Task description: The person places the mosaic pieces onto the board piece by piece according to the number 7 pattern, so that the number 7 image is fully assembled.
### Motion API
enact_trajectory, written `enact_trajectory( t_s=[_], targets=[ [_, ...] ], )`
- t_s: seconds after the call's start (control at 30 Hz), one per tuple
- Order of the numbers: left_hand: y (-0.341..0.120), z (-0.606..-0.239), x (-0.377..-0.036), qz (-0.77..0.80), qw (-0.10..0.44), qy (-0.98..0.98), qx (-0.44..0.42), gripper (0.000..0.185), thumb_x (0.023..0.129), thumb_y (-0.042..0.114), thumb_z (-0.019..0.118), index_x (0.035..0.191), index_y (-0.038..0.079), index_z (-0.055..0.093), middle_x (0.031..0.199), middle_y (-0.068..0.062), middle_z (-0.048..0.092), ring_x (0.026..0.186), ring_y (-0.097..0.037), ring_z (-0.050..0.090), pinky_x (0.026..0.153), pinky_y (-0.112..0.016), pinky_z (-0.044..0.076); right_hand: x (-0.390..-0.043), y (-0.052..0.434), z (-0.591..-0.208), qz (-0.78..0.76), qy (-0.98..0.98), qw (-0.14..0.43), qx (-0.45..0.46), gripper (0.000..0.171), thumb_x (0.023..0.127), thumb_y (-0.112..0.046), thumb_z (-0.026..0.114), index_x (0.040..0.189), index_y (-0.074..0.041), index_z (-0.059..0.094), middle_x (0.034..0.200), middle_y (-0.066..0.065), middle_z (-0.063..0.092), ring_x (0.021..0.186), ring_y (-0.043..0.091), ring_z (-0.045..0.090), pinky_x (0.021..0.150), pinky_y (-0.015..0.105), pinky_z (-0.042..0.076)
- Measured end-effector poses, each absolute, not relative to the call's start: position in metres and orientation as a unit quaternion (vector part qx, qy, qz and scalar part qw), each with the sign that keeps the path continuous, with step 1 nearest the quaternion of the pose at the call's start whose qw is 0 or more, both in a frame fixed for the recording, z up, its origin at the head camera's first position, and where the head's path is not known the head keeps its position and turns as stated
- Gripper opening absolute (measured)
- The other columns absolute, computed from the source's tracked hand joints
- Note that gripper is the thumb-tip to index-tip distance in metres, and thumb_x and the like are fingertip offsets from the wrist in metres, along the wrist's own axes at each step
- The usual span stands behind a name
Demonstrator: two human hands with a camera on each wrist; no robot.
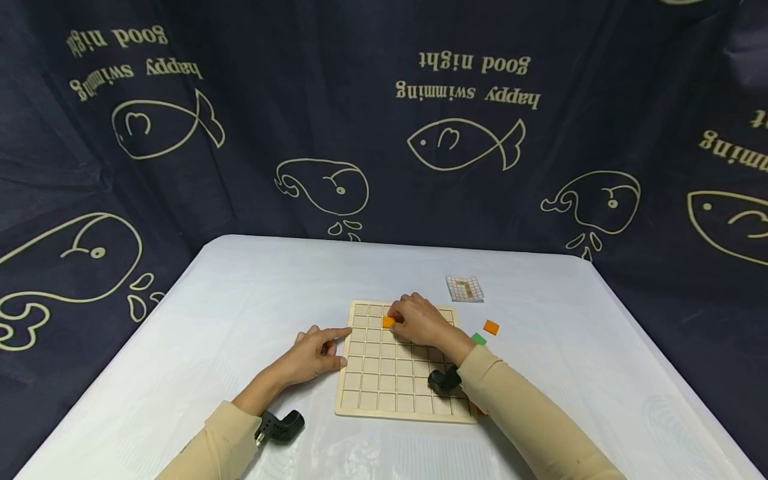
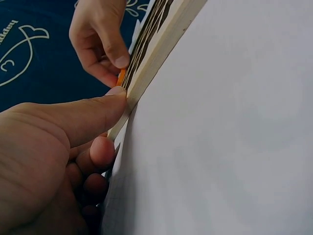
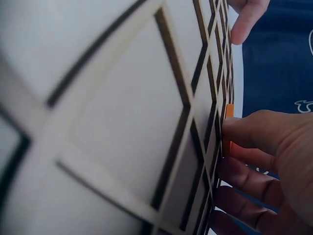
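Observation:
A pale wooden grid board (image 1: 371, 382) lies flat on the white table. Over its upper rows, my right hand (image 1: 420, 321) pinches a square orange tile (image 1: 388, 322) by its right side. From the right wrist view, thumb and finger grip this orange tile (image 3: 229, 108) low against the grid. My left hand (image 1: 313, 355) is at the board's left side, with index finger and thumb touching the edge. The left wrist view has the left thumb (image 2: 93, 115) laid against the board's wooden rim (image 2: 161, 51).
A small card with a printed grid pattern (image 1: 465, 289) lies beyond the board. To the right are a loose orange tile (image 1: 491, 327) and a green tile (image 1: 478, 339). The right forearm crosses the board's right side. A dark printed curtain (image 1: 384, 133) hangs behind the table.

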State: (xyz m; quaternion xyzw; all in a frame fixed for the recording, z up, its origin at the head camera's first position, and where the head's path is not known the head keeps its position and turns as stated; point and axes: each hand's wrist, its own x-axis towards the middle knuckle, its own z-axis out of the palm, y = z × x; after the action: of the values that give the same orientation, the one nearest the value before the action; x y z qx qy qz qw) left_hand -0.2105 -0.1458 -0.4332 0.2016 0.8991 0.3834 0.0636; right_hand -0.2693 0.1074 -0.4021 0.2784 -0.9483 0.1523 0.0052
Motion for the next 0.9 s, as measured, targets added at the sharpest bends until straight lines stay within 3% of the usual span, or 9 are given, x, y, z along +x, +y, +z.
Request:
enact_trajectory(
  t_s=[0.9],
  targets=[
    [-0.1460, -0.4331, -0.2109, 0.386, 0.062, 0.898, 0.203, 0.061, 0.080, 0.029, 0.073, 0.136, 0.014, 0.051, 0.072, 0.008, 0.051, 0.071, -0.011, 0.035, 0.073, -0.033, 0.019, -0.2703, 0.1107, -0.4065, 0.156, -0.945, 0.016, 0.287, 0.023, 0.086, -0.022, 0.067, 0.106, -0.010, 0.068, 0.091, 0.001, 0.062, 0.079, 0.013, 0.045, 0.073, 0.030, 0.040]
  ],
)
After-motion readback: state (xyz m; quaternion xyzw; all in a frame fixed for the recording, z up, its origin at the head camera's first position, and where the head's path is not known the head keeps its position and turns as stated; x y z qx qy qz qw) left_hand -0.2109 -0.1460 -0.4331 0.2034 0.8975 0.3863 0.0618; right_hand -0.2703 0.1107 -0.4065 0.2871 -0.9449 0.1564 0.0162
